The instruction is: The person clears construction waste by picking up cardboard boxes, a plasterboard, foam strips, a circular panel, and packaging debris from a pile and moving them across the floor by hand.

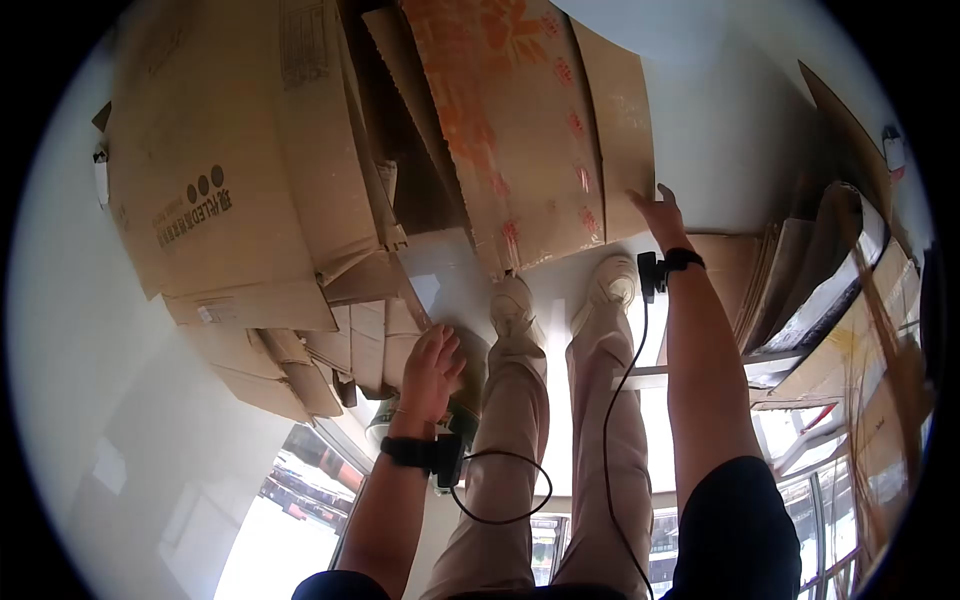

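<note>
A flattened cardboard box with orange and red print [520,130] lies on the floor in front of my shoes. My right hand [662,217] is at its right edge, fingers spread and thumb apart, holding nothing that shows. My left hand [430,372] is lower and to the left, beside smaller folded cardboard pieces [375,345]. Its fingers are bent together, and whether anything is in them is hidden. A large brown box with black print [230,160] leans over those pieces on the left. Each wrist wears a black band with a small device and cable.
More cardboard sheets [790,280] stand stacked on the right, near a metal rail [650,378]. My shoes [515,305] are between the cardboard groups. Black cables [608,440] hang in front of my legs. A round container, partly hidden, is behind my left hand.
</note>
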Demonstrator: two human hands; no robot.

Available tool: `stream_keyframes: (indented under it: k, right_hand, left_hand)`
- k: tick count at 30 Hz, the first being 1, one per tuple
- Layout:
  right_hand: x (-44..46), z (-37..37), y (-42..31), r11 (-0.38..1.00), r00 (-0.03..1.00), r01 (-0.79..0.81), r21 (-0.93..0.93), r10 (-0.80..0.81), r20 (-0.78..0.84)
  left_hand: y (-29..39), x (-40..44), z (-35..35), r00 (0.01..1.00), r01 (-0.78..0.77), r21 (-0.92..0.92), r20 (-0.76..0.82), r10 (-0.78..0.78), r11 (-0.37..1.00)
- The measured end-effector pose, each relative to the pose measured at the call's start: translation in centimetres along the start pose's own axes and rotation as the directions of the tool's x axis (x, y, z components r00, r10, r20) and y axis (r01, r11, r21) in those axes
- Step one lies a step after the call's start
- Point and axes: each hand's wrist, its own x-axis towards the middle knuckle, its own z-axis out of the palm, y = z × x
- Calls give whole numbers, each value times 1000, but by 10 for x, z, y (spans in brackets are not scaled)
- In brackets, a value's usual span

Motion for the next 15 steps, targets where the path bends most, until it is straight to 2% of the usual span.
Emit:
stream_keyframes:
  k: [1,2,3,4,5,6,7,9,11,12,13,14,15]
  right_hand:
    - [-8,-3,-2,1000,1000,7,-13,-7,20]
    - [-25,-6,-5,998,997,-59,-18,60,43]
    - [-29,-1,8,985,989,-146,-94,145,-25]
    - [-25,20,47,975,967,-218,-48,209,-148]
    - [-46,10,24,819,849,-528,223,516,113]
    - [-54,12,27,714,797,-603,355,556,235]
    - [-58,22,38,634,763,-645,426,566,313]
    - [-60,48,47,478,743,-660,579,528,411]
    - [-62,70,27,264,763,-597,757,477,435]
    - [-47,87,36,137,798,-571,809,323,509]
    - [-34,104,48,-6,823,-551,834,162,545]
    - [-39,108,24,-45,865,-482,875,132,483]
    - [-54,107,-4,-83,905,-404,911,106,411]
  left_hand:
    - [-3,7,2,1000,-19,87,-19,21,996]
    - [-7,19,0,1000,-24,201,-4,25,979]
    - [-7,31,2,999,15,249,-52,-2,968]
    - [-6,45,10,996,46,290,-93,-20,956]
    - [-5,63,19,991,74,328,-132,-32,942]
    - [-3,79,23,991,100,310,-113,-68,945]
    - [8,89,38,994,56,309,-103,-25,950]
    - [26,106,62,992,10,320,-120,31,947]
    - [27,139,74,986,-137,432,-29,166,891]
    - [25,156,80,957,-287,462,89,278,839]
    - [21,170,83,936,-339,467,80,343,817]
    - [16,179,84,910,-393,472,77,407,789]
    - [25,163,92,890,-394,555,29,456,733]
